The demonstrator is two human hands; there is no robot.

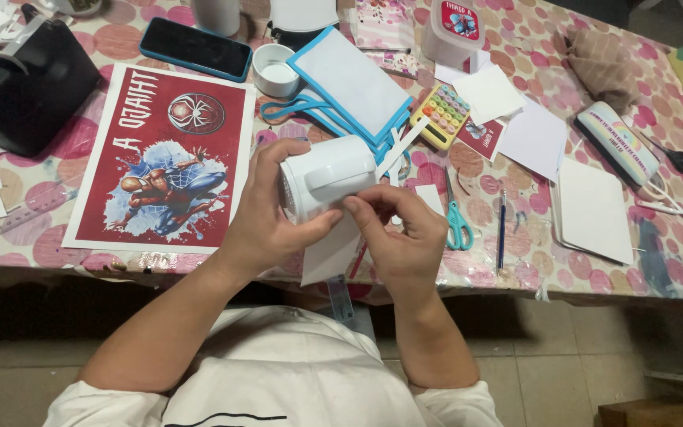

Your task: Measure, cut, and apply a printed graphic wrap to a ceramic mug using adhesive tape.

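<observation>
At mid-frame the left hand (pixel 266 207) gripped a white mug (pixel 327 179) (lying sideways) above the tabletop (pixel 594 71) edge, while the right hand (pixel 401 233) pinched a white paper sheet (pixel 327 255) against it.

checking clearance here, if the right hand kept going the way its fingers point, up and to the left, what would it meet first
The right hand already has its fingertips on the white mug held by the left hand, so the mug comes first. Beyond it likely lies the red printed sheet, though depth is unclear.
</observation>
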